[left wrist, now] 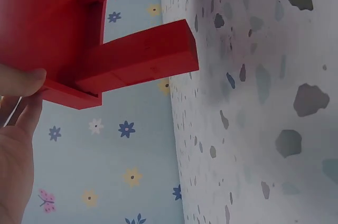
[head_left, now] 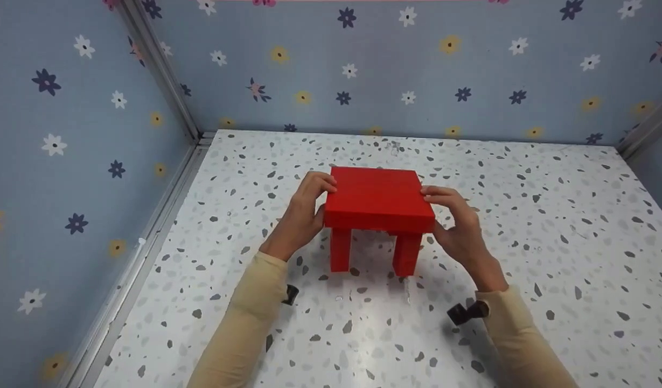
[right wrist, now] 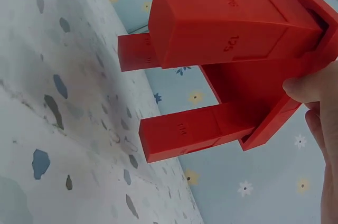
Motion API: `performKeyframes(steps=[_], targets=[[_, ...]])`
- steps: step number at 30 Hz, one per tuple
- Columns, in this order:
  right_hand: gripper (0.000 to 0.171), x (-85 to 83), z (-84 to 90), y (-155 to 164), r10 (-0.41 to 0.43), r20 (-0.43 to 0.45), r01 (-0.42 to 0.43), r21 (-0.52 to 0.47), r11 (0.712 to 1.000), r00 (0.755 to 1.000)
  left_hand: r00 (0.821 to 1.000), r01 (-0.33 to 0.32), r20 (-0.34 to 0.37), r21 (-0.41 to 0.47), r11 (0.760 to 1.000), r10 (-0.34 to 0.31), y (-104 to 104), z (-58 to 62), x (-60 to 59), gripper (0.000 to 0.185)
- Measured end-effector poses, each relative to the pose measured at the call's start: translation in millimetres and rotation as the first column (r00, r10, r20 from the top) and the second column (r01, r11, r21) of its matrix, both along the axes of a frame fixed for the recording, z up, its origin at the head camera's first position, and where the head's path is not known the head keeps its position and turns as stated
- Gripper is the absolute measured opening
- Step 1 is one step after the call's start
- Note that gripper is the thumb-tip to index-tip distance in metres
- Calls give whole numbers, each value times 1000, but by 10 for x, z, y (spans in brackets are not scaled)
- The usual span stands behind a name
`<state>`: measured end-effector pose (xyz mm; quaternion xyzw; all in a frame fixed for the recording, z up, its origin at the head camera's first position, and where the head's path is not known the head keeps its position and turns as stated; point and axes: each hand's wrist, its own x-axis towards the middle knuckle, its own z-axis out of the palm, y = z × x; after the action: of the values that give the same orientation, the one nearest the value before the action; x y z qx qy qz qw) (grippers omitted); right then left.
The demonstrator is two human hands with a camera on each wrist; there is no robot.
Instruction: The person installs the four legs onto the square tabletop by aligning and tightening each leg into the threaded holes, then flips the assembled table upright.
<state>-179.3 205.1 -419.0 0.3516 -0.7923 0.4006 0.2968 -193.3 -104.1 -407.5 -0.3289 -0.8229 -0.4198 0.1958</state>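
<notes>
A small red stool (head_left: 379,191) with a flat square top stands upright, its top between the two hands. My left hand (head_left: 305,210) grips the left edge, fingers on the upper side and thumb lower down. On the opposite edge my right hand (head_left: 462,229) holds the top in a similar way. The right wrist view shows the hollow underside, with several block-like legs (right wrist: 190,134) set in its corners and raised lettering on them. In the left wrist view, the end of one leg (left wrist: 142,57) appears slightly off the speckled surface.
The white speckled tabletop (head_left: 524,226) spreads on all sides of the stool. A blue flowered panel (head_left: 379,64) closes the back, and another panel (head_left: 67,178) with a metal rail rises at the left. Small black devices (head_left: 458,314) sit at the wrists.
</notes>
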Motion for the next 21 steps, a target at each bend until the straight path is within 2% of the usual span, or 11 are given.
performKeyframes(steps=[5,14,21], targets=[[44,-13,-33,11,-16,-4,16,43,999,1000,999,-45,15,-58,997,45,13,-43,-2,27],[41,-24,-61,21,-31,-12,32,68,997,999,994,-110,-27,-178,978,107,33,-69,4,29],[41,-32,-23,26,-40,13,38,127,991,999,989,-139,-91,-252,958,120,28,-57,-22,31]])
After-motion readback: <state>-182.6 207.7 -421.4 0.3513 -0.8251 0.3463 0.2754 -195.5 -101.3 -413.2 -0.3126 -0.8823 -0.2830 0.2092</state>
